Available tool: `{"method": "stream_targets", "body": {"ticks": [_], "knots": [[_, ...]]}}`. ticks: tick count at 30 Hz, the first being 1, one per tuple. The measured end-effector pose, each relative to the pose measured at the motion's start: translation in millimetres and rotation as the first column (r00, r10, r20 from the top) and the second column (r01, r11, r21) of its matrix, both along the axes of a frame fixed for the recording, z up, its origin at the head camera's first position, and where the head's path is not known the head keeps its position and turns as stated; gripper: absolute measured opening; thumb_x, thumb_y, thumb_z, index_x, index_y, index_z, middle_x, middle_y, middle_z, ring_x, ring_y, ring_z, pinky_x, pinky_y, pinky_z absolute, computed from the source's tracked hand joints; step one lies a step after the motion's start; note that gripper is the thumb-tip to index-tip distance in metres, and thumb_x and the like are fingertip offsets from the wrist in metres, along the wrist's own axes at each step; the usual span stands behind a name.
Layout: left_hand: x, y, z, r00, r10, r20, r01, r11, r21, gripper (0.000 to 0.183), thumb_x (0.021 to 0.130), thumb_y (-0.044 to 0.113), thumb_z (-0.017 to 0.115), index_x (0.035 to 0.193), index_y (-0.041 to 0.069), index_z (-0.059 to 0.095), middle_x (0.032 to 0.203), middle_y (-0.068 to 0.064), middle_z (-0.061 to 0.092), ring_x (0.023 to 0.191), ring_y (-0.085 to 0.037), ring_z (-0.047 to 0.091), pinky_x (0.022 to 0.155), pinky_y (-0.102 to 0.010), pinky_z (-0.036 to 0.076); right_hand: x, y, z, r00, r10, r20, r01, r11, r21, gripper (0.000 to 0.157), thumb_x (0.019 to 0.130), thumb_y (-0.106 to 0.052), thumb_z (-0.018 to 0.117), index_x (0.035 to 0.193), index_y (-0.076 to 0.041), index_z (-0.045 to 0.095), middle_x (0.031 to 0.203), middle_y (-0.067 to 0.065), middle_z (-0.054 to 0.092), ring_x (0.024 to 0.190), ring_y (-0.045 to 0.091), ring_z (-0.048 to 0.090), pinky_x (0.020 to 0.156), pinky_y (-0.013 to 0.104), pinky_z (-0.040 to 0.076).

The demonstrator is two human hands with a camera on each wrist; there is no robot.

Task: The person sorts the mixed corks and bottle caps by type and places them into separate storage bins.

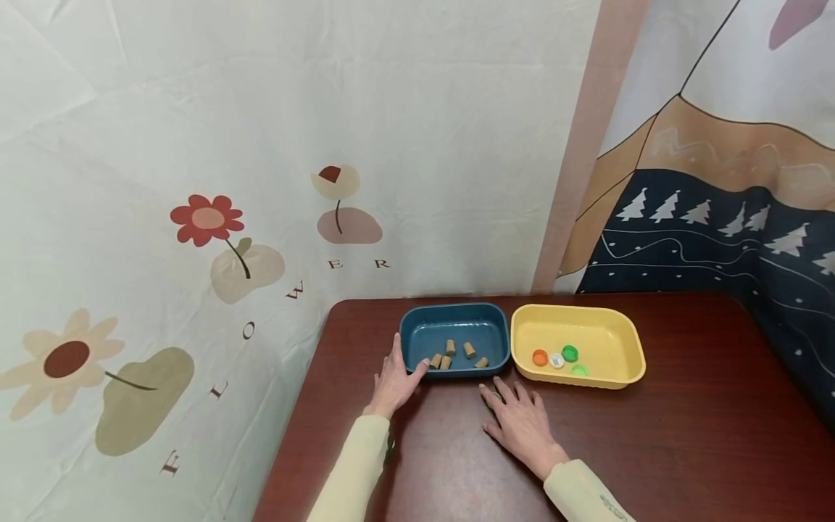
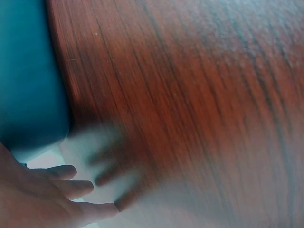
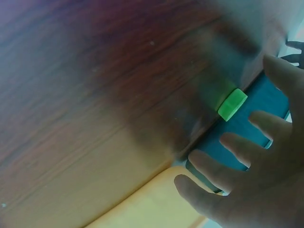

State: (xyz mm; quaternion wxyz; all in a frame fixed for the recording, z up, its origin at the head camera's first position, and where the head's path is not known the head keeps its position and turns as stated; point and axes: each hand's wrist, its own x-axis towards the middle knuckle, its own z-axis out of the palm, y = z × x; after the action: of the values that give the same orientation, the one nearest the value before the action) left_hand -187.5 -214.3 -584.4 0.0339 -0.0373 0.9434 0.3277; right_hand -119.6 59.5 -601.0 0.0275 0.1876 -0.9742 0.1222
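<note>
At the front left corner of a blue tray (image 1: 479, 333) is my left hand (image 1: 393, 383), its fingers extended along the tray's side and the thumb by the front rim. Several small corks (image 1: 470, 350) lie in that tray. My right hand (image 1: 522, 422) is over the table just in front of the trays, fingers spread and holding nothing. Beneath its fingers a green bottle cap (image 3: 232, 104) sits on the table near the blue tray, mostly hidden in the head view. In the left wrist view, straight fingers (image 2: 78, 190) show beside the tray's corner.
Right of the blue tray stands a yellow tray (image 1: 609, 355) holding an orange cap (image 1: 540, 357), a white cap (image 1: 556, 360) and green caps (image 1: 570, 354). Both trays are on a dark red wooden table (image 1: 691, 420). A printed cloth (image 1: 457, 145) hangs behind.
</note>
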Motion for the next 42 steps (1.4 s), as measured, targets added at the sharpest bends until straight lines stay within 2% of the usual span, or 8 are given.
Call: {"method": "stream_targets", "body": {"ticks": [3, 8, 14, 29, 38, 42], "knots": [[0.4, 0.5, 0.8, 1.000, -0.001, 0.000, 0.001, 1.000, 0.003, 0.100, 0.098, 0.063, 0.057, 0.168, 0.017, 0.003, 0.169, -0.017, 0.024, 0.153, -0.047, 0.024, 0.113, -0.077, 0.015, 0.2, -0.7, 0.4, 1.000, 0.012, -0.006, -0.012, 1.000, 0.027, 0.056, 0.090, -0.042, 0.080, 0.139, -0.022, 0.066, 0.142, 0.013, 0.060, 0.124, 0.043, 0.057, 0.096, 0.066, 0.045], [0.1, 1.3, 0.8, 1.000, 0.002, -0.004, -0.002, 1.000, -0.001, 0.100, 0.098, 0.063, 0.057, 0.168, 0.016, 0.004, 0.169, -0.019, 0.024, 0.152, -0.047, 0.025, 0.114, -0.077, 0.016, 0.9, -1.4, 0.6, 0.998, 0.015, -0.056, -0.013, 0.999, 0.040, 0.031, 0.091, -0.029, 0.080, 0.120, -0.019, 0.075, 0.118, 0.010, 0.069, 0.111, 0.038, 0.063, 0.091, 0.063, 0.048], [-0.9, 0.3, -1.6, 1.000, 0.002, -0.028, -0.002, 1.000, 0.006, 0.100, 0.098, 0.063, 0.057, 0.168, 0.014, 0.004, 0.168, -0.021, 0.026, 0.151, -0.050, 0.026, 0.112, -0.079, 0.016, 2.5, 1.0, -1.9, 0.993, 0.009, -0.118, -0.006, 1.000, 0.029, 0.014, 0.092, -0.016, 0.078, 0.106, -0.019, 0.076, 0.099, 0.004, 0.066, 0.099, 0.032, 0.065, 0.087, 0.061, 0.049], [2.0, 0.2, 2.1, 1.000, 0.007, -0.004, -0.007, 1.000, 0.013, 0.100, 0.098, 0.064, 0.057, 0.168, 0.016, 0.004, 0.168, -0.020, 0.024, 0.152, -0.049, 0.023, 0.113, -0.078, 0.014, 9.3, 9.2, -4.0, 0.989, 0.019, -0.148, -0.024, 0.999, -0.032, 0.018, 0.089, -0.015, 0.082, 0.104, -0.023, 0.077, 0.097, -0.003, 0.066, 0.103, 0.030, 0.066, 0.091, 0.062, 0.048], [1.0, 1.0, 1.9, 1.000, 0.009, -0.005, -0.009, 1.000, 0.010, 0.101, 0.097, 0.064, 0.057, 0.168, 0.016, 0.004, 0.168, -0.020, 0.025, 0.152, -0.049, 0.023, 0.114, -0.077, 0.013, 13.9, 16.5, 2.7, 0.984, -0.002, -0.179, -0.007, 0.999, -0.048, 0.021, 0.087, -0.018, 0.084, 0.105, -0.023, 0.077, 0.103, -0.003, 0.068, 0.109, 0.031, 0.065, 0.098, 0.064, 0.046], [0.9, 0.6, 0.9, 1.000, 0.008, -0.006, -0.008, 1.000, 0.012, 0.101, 0.097, 0.065, 0.057, 0.168, 0.017, 0.003, 0.169, -0.019, 0.023, 0.153, -0.048, 0.023, 0.114, -0.078, 0.013, 16.6, 22.5, 7.0, 0.976, -0.014, -0.215, -0.008, 0.995, -0.100, 0.022, 0.087, -0.017, 0.085, 0.106, -0.022, 0.076, 0.106, -0.002, 0.070, 0.111, 0.031, 0.064, 0.099, 0.065, 0.045]]}}
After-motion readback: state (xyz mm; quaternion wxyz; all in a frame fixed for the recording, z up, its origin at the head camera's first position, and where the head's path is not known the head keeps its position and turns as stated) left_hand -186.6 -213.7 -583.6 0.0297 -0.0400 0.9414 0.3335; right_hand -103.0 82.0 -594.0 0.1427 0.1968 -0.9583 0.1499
